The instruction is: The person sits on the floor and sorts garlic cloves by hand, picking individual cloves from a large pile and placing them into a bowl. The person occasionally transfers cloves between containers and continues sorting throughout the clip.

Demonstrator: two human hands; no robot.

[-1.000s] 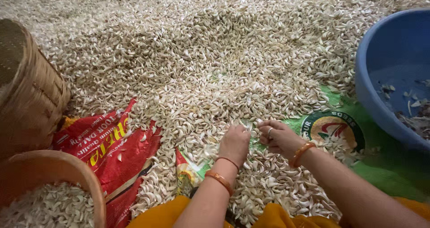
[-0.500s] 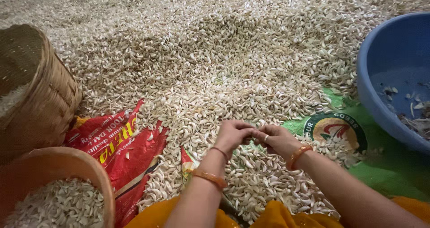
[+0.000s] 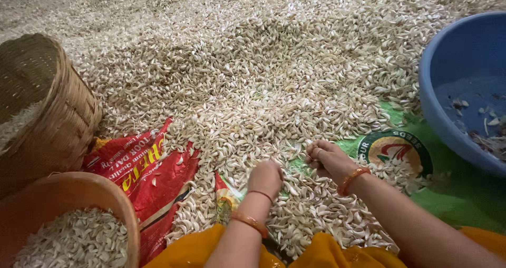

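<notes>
Half a second back both hands met above the heap, fingertips together; now they have parted and dropped, the left hand drawn toward the lower middle of the frame.

At the far left a woven basket point(image 3: 50, 115) leans on its side, and below it in the lower left corner a round tan bowl point(image 3: 113, 205) holds a mound of pale cloves. Beside these lies a red printed sack point(image 3: 139, 165), partly buried under the spread.

The garlic cloves point(image 3: 253, 78) cover nearly the whole floor, from the top edge down to the person's orange-clad lap. The left hand point(image 3: 265, 177) rests knuckles-up on the heap at lower centre, fingers curled down into the cloves; whether it grips one I cannot tell. Just right of it and a little higher, the right hand point(image 3: 326, 160) is loosely clenched, fingertips tucked against cloves at the heap's near edge; what it holds is hidden. The nearest cloves lie between the two hands and just above them, closer to the left hand. They are small curved crescents, their long axes pointing every way, with no common direction.

Further right a green printed sack point(image 3: 448, 194) shows through, and a blue tub point(image 3: 437, 94) at the right edge holds scraps of skin.
</notes>
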